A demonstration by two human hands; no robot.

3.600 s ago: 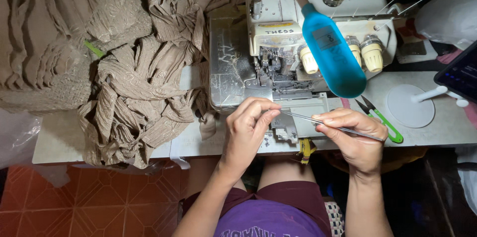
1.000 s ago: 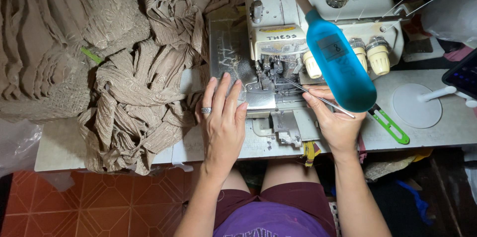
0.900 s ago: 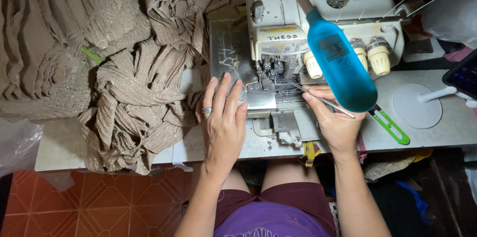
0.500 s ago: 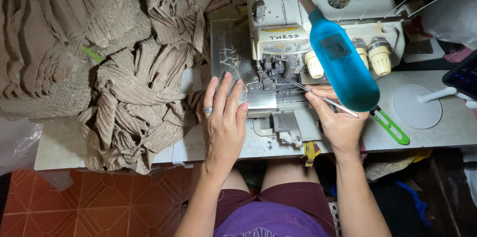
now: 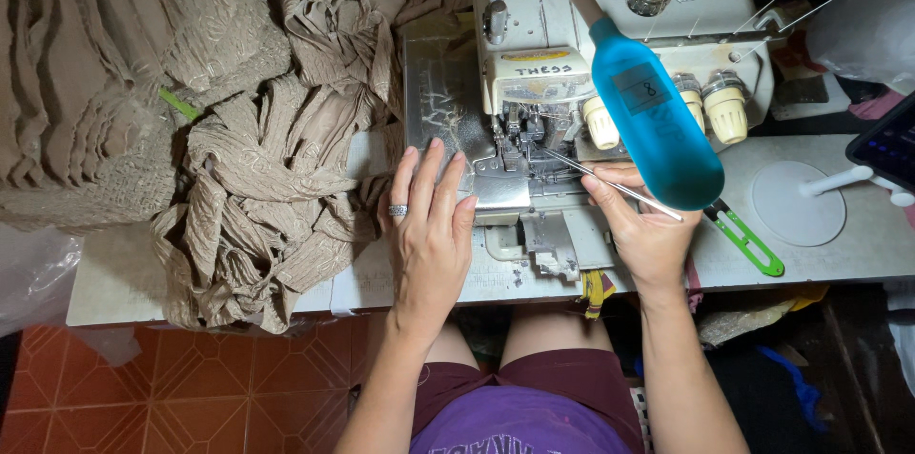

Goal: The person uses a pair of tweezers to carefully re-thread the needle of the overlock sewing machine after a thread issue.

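A cream overlock sewing machine stands on the white table. My left hand lies flat, fingers spread, on the machine bed beside the presser foot; a ring is on one finger. My right hand holds thin metal tweezers whose tips reach into the needle area. A blue lamp head on a flexible neck hangs over my right hand and hides part of it.
Heaps of beige textured fabric pieces fill the table's left side, with a folded stack at far left. Green-handled thread snips and a white round base lie to the right. A dark phone sits at the right edge.
Since 3.6 s ago both hands moved up from the table's front edge to the machine: the left went flat on the bed, the right brought the tweezers to the needles. Over the last second they hardly move.
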